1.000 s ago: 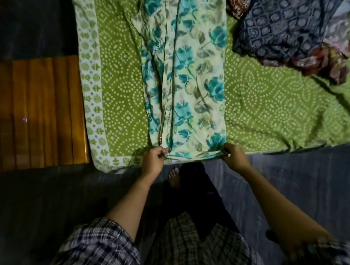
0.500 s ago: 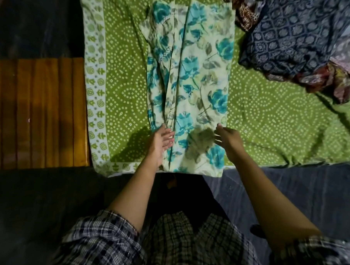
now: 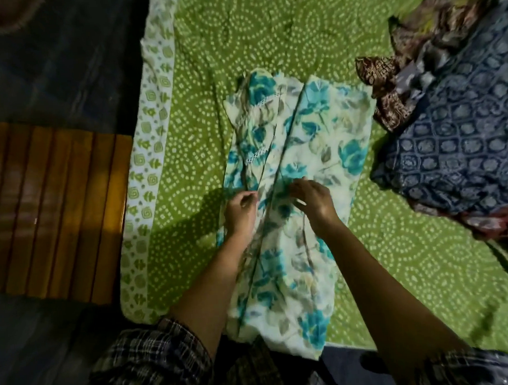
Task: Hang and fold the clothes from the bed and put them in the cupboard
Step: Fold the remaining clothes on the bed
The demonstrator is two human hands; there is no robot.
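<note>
White, teal-flowered cloth garment [image 3: 317, 137], folded into a long strip on the green dotted bedsheet [image 3: 395, 259], long axis near to far. Left hand [image 3: 240, 211] and right hand [image 3: 316, 202] meet it at mid-length, fingers curled; whether either grip pinches cloth cannot be told. Bare sheet lies beyond its far end; dark blue patterned clothes pile [image 3: 455, 154] at right.

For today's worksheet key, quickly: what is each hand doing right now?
Left hand: fingers curled, pinching the floral garment at its fold.
Right hand: fingers curled over the garment; whether it grips cannot be told.
</note>
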